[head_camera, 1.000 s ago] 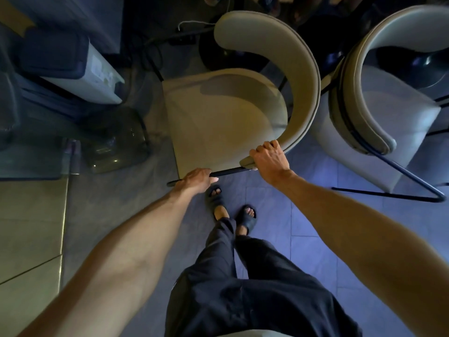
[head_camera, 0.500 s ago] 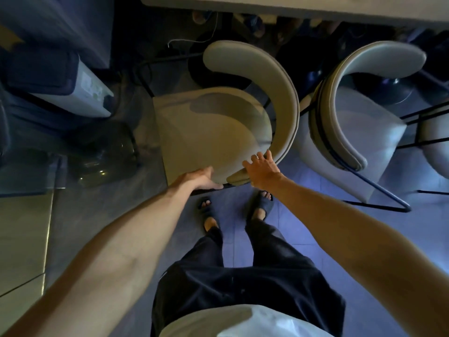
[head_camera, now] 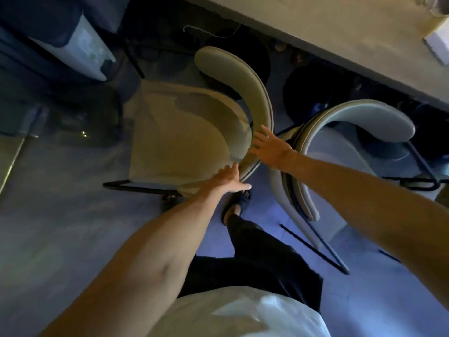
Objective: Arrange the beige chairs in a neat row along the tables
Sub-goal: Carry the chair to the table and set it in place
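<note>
Both hands open: left hand [head_camera: 230, 178] & right hand [head_camera: 269, 147] on beige chair [head_camera: 189, 132] backrest.

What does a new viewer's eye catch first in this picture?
Two open hands reach for the curved back of a beige chair in the centre: left hand at its lower end, right hand higher. A second beige chair stands to its right, near the pale table above.
</note>
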